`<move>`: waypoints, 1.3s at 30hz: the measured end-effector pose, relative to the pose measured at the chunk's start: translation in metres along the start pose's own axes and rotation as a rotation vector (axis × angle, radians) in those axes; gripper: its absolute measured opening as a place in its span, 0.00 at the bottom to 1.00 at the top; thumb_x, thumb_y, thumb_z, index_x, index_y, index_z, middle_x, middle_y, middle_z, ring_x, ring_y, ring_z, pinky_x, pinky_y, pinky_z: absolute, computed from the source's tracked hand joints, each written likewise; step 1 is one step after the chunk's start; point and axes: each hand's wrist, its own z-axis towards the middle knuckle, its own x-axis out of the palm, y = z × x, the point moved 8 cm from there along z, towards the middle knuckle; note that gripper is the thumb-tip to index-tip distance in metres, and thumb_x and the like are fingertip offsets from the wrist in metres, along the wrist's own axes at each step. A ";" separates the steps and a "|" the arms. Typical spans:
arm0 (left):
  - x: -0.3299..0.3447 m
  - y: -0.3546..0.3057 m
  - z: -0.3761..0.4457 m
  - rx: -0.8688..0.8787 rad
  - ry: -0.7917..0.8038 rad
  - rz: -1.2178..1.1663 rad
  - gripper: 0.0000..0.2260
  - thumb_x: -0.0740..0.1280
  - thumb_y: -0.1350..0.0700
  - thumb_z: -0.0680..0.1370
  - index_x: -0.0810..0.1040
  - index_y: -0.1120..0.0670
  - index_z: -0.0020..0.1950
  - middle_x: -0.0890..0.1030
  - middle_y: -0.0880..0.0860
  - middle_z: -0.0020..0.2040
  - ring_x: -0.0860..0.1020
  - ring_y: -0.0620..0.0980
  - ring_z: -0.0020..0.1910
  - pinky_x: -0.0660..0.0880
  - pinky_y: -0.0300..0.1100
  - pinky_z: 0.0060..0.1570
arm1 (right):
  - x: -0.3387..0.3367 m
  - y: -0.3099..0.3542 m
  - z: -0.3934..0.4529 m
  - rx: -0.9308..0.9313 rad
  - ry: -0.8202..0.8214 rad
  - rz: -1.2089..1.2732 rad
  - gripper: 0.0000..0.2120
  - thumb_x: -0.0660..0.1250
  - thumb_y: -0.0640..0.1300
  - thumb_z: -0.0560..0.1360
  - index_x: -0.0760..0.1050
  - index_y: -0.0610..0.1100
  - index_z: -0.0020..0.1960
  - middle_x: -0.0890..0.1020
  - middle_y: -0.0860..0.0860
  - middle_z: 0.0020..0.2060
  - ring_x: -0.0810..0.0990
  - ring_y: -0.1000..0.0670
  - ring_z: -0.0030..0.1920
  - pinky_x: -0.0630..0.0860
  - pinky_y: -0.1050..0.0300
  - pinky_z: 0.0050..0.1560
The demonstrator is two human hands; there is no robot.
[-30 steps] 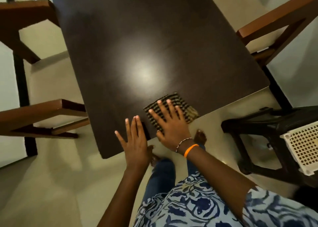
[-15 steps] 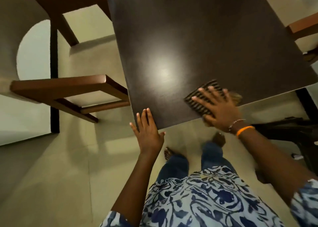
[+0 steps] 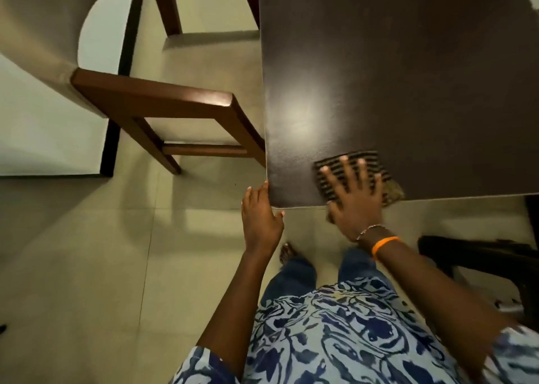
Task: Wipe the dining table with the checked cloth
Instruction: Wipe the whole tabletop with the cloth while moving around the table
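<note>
1. I am pressing my right hand (image 3: 354,197) flat, fingers straight and spread apart, on the folded black-and-tan checked cloth (image 3: 351,172). The cloth is lying under that palm on the dark brown wooden tabletop (image 3: 408,77), right at its near edge and close to the near left corner.
2. My left hand (image 3: 260,213) is sitting off to the left of the cloth hand, fingers straight and together, fingertips touching the tabletop's corner edge and holding nothing.
3. I am judging the wipe as under way at the near edge; the pictures are not showing me which parts are already clean. The wide stretch beyond my right hand's fingertips, with a bright light reflection on it, probably remains to be covered.
4. Further left of my left hand a brown wooden chair (image 3: 175,106) is standing on the pale tiled floor (image 3: 87,252), near the tabletop's side. To the right of my right wrist, below the tabletop edge, dark furniture (image 3: 481,258) is standing. Either could be crowding my steps as I am working round.
</note>
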 end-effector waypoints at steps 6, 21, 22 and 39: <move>-0.006 0.020 0.001 -0.044 0.003 -0.042 0.23 0.68 0.63 0.73 0.69 0.56 0.68 0.74 0.55 0.65 0.66 0.54 0.68 0.62 0.42 0.67 | 0.016 0.097 0.007 -0.245 0.002 -0.010 0.30 0.52 0.57 0.69 0.58 0.57 0.72 0.65 0.46 0.73 0.55 0.41 0.72 0.58 0.29 0.64; -0.009 0.043 0.004 -0.018 0.063 -0.120 0.14 0.67 0.60 0.75 0.78 0.51 0.60 0.80 0.49 0.58 0.69 0.49 0.63 0.66 0.40 0.63 | 0.000 0.098 0.101 -0.216 0.079 -0.020 0.30 0.44 0.57 0.72 0.50 0.61 0.75 0.50 0.51 0.77 0.47 0.43 0.76 0.45 0.35 0.71; -0.010 0.045 0.006 -0.023 0.069 -0.129 0.14 0.66 0.60 0.75 0.78 0.51 0.60 0.80 0.49 0.58 0.69 0.49 0.63 0.66 0.40 0.63 | 0.000 0.098 0.113 -0.200 0.089 -0.026 0.28 0.47 0.55 0.75 0.49 0.61 0.75 0.49 0.52 0.77 0.45 0.43 0.76 0.44 0.35 0.71; -0.028 0.038 0.009 -0.135 -0.042 -0.171 0.26 0.63 0.65 0.76 0.61 0.54 0.73 0.68 0.51 0.69 0.62 0.50 0.70 0.62 0.41 0.67 | 0.010 0.126 0.080 -0.290 0.094 0.008 0.30 0.50 0.56 0.72 0.55 0.59 0.74 0.54 0.49 0.77 0.49 0.41 0.76 0.49 0.32 0.69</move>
